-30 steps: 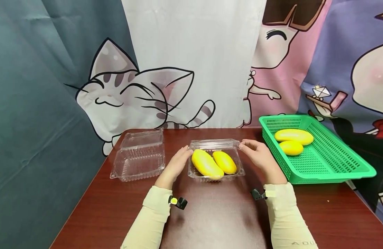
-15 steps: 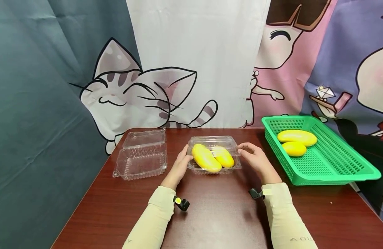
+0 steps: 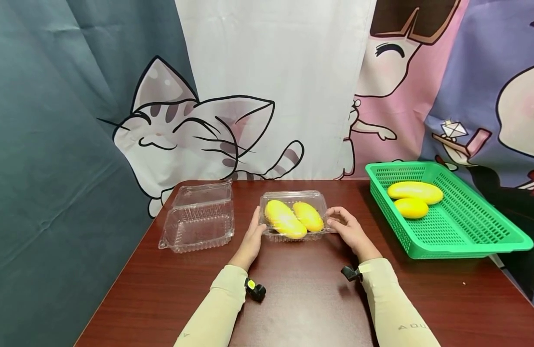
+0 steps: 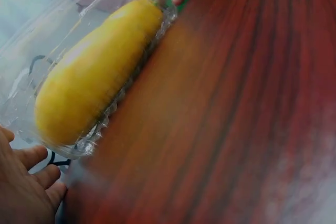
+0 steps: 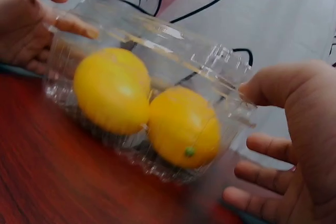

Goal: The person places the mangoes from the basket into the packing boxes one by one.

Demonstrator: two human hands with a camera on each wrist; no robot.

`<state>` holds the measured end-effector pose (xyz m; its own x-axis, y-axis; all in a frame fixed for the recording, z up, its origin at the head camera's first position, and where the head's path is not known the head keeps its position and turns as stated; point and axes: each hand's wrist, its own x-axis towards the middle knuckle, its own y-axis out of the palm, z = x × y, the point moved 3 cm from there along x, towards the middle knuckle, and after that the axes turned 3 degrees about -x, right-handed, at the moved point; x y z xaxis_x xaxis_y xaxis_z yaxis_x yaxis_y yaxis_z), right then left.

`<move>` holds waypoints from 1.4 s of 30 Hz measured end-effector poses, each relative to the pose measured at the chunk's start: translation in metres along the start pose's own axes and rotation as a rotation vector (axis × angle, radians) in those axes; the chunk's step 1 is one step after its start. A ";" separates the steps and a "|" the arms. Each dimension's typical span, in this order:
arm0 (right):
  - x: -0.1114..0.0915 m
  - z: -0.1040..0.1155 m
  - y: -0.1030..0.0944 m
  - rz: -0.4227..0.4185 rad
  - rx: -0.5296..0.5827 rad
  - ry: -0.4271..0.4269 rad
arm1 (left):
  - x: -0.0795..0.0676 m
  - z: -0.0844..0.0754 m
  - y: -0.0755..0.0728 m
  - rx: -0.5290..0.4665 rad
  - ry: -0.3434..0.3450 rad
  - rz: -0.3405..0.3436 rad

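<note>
Two yellow mangoes, a longer one (image 3: pixel 284 219) and a shorter one (image 3: pixel 308 217), lie side by side in a clear plastic clamshell box (image 5: pixel 157 32) on the table. Its lid is down over them. My left hand (image 3: pixel 251 239) is at the box's left side, thumb near the front corner; its fingers are spread and relaxed in the left wrist view. My right hand (image 3: pixel 348 231) is at the right side, thumb tip (image 5: pixel 251 92) at the lid's edge and the other fingers loosely bent below, apart from one another.
A second clear clamshell box (image 3: pixel 199 226) stands with its lid raised at the left of the brown table (image 3: pixel 301 299). At the right, a green plastic basket (image 3: pixel 458 248) holds two more yellow mangoes (image 3: pixel 414 193). A printed cloth (image 3: pixel 310 96) hangs behind.
The box's raised lid has come forward and down over the mangoes. My right hand has moved down and slightly left with it; my left hand has stayed along the left side.
</note>
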<state>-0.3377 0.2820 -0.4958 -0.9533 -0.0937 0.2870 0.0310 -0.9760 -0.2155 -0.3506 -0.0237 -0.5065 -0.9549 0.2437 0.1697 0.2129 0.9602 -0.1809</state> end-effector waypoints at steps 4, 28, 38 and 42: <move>-0.001 -0.005 0.004 -0.010 0.033 -0.047 | 0.000 0.004 0.000 0.021 -0.039 -0.017; -0.006 -0.006 0.031 -0.250 -0.331 0.112 | 0.002 0.004 0.003 0.062 -0.091 -0.346; -0.007 -0.006 0.034 -0.374 -0.355 0.157 | 0.003 0.003 0.009 -0.002 -0.077 -0.382; -0.009 0.003 0.044 -0.598 -0.490 0.002 | 0.001 0.003 0.011 0.047 -0.067 -0.403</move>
<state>-0.3271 0.2389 -0.5047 -0.7667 0.4229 0.4830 -0.6253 -0.6624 -0.4127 -0.3498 -0.0130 -0.5115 -0.9717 -0.1617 0.1724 -0.1891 0.9694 -0.1568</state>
